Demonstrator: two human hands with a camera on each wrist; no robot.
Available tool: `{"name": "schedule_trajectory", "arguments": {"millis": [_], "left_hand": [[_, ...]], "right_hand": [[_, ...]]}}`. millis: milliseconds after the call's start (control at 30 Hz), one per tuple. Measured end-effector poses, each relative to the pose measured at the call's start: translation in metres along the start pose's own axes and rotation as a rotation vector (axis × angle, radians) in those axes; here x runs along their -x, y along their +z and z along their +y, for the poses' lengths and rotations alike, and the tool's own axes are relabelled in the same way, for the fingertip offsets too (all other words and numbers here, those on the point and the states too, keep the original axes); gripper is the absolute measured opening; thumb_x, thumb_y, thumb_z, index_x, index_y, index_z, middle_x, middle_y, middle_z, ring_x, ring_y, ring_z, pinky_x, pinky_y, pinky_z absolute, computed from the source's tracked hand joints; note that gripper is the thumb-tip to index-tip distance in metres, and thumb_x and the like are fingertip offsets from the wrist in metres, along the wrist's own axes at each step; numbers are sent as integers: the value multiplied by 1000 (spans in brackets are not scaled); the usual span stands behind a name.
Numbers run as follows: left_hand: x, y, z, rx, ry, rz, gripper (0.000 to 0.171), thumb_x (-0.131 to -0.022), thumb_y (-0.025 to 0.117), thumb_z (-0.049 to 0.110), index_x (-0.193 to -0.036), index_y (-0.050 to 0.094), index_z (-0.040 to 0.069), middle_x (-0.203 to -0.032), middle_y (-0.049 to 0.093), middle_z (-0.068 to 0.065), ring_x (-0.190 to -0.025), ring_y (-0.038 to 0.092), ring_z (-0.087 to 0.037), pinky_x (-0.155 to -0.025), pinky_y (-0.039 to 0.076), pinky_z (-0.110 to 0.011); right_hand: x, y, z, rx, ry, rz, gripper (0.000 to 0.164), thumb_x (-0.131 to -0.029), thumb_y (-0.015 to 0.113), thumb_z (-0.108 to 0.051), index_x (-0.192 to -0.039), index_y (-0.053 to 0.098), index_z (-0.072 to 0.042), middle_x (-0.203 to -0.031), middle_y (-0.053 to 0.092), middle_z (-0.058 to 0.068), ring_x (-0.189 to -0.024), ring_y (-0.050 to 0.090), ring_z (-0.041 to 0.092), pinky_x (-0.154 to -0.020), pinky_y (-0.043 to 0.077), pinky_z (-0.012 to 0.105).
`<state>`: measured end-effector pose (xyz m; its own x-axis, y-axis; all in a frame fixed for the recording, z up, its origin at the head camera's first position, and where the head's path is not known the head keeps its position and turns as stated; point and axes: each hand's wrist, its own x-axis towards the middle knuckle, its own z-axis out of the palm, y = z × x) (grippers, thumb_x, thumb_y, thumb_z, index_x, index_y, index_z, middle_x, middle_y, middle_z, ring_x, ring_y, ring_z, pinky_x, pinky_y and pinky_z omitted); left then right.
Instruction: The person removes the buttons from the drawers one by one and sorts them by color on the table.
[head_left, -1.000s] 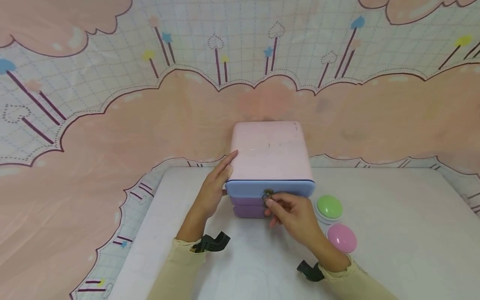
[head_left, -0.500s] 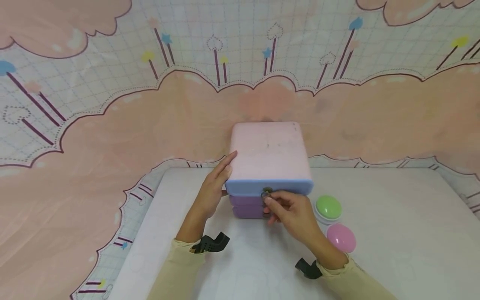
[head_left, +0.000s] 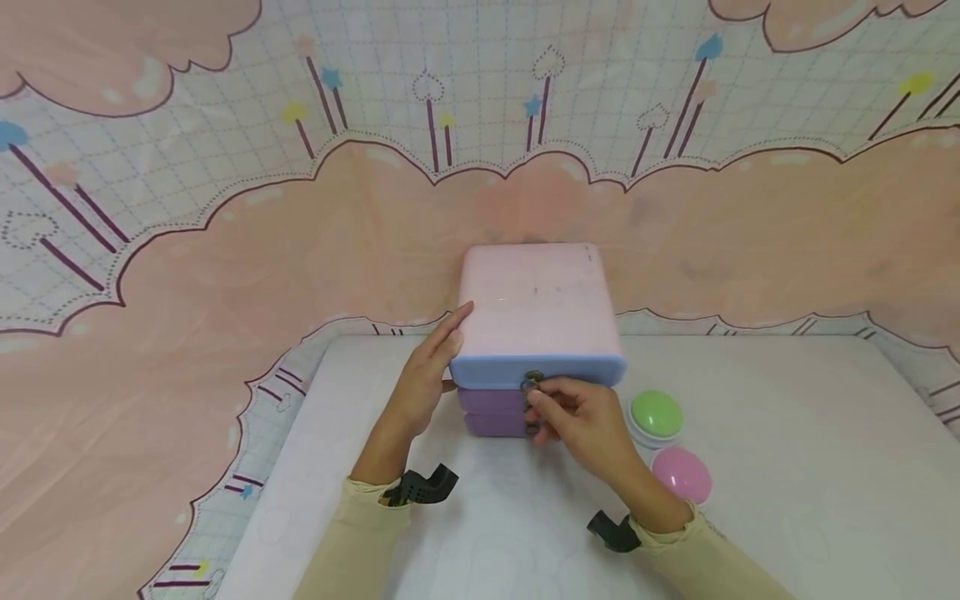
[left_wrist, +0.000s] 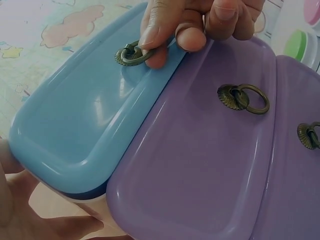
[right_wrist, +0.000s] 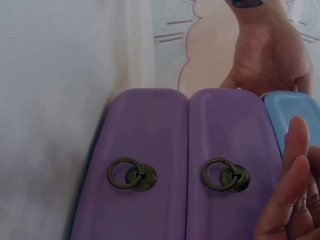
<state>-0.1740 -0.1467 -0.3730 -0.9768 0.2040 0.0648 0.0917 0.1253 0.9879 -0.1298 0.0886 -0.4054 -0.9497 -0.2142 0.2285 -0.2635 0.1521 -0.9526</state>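
A small drawer cabinet with a pink top has one blue drawer above two purple drawers. Each drawer front carries a bronze ring pull. My right hand pinches the blue drawer's ring pull between thumb and index finger. In the left wrist view, a narrow dark gap shows behind the blue front's edge. My left hand rests along the cabinet's left side, its fingers extended and one fingertip at the top edge. The ring pulls on the purple drawers hang free.
On the white table, right of the cabinet, sit a round green-topped object and a round pink-topped one, close by my right forearm. A patterned cloth backdrop rises behind the cabinet.
The blue drawer front has shifted slightly back toward the cabinet, and the dark line along its top edge no longer shows. My right hand moved slightly with it; the left hand stayed put.
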Motion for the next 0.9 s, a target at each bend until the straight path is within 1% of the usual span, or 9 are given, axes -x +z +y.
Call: {"name": "schedule_trajectory", "arguments": {"millis": [267, 433, 600, 833, 900], "left_hand": [[0, 0, 1, 9, 5, 7, 47, -108, 43, 39, -155, 43, 35, -168, 27, 8, -153, 29, -29, -104, 43, -72], [0, -1, -1, 14, 3, 11, 46, -108, 43, 38, -154, 45, 34, -168, 27, 7, -152, 30, -29, -103, 43, -72], [0, -1, -2, 14, -4, 8, 46, -108, 43, 38, -154, 44, 35, -168, 26, 7, -153, 29, -29, -104, 41, -73], [0, 0, -1, 1, 1, 12, 46, -108, 42, 40, -154, 45, 37, -168, 27, 8, -152, 30, -29, -103, 42, -73], [-1, 0, -2, 0, 0, 12, 46, -108, 42, 41, -154, 45, 38, -168, 27, 9, -153, 29, -29, -103, 42, -73]], "right_hand": [[-1, 0, -1, -12, -7, 8, 16, -97, 71, -14, -102, 75, 1, -81, 76, 17, -56, 71, 18, -59, 62, 35], [-2, 1, 0, -22, -3, 5, 16, -97, 71, -13, -102, 76, 1, -82, 77, 17, -56, 71, 17, -59, 62, 35], [-1, 1, 4, 0, -6, 1, 17, -97, 72, -16, -102, 76, 0, -84, 77, 17, -56, 71, 18, -58, 61, 34], [1, -1, 8, -2, 6, -1, 19, -97, 71, -20, -103, 76, -2, -86, 77, 20, -56, 70, 17, -58, 61, 34], [2, -1, 9, 1, 11, 1, 19, -97, 72, -20, -104, 76, -3, -86, 77, 19, -56, 70, 19, -57, 60, 34]]}}
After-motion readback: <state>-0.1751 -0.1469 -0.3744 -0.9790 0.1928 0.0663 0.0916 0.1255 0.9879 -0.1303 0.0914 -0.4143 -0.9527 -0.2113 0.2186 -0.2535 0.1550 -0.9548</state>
